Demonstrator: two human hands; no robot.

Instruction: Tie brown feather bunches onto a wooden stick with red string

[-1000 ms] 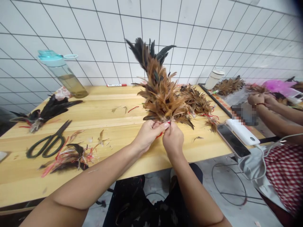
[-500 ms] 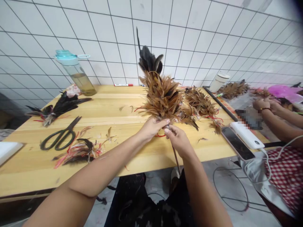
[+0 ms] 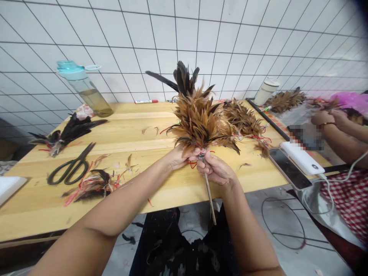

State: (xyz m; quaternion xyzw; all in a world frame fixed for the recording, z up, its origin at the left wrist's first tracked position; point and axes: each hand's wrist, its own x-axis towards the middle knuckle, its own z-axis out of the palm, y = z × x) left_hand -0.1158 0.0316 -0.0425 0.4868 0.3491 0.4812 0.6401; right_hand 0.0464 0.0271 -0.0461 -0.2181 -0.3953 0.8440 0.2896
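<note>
Head camera view: the left hand (image 3: 178, 158) and right hand (image 3: 215, 171) are together just above the near table edge, clamped around the top of a thin wooden stick (image 3: 210, 199) that slants downward, with red thread (image 3: 192, 165) at the grip. A feather duster (image 3: 198, 119) of brown, black-tipped feathers rises upright from the hands. On the pale wooden table (image 3: 143, 119), black-scissors (image 3: 70, 165) and feather scraps (image 3: 92, 186) lie left; loose brown feathers (image 3: 243, 119) lie just right, near a phone (image 3: 289, 168) and power bank (image 3: 300, 158). Farther right are a co-worker's hands (image 3: 330, 119). A water bottle (image 3: 86, 92) stands against the white tile wall (image 3: 201, 38).
</note>
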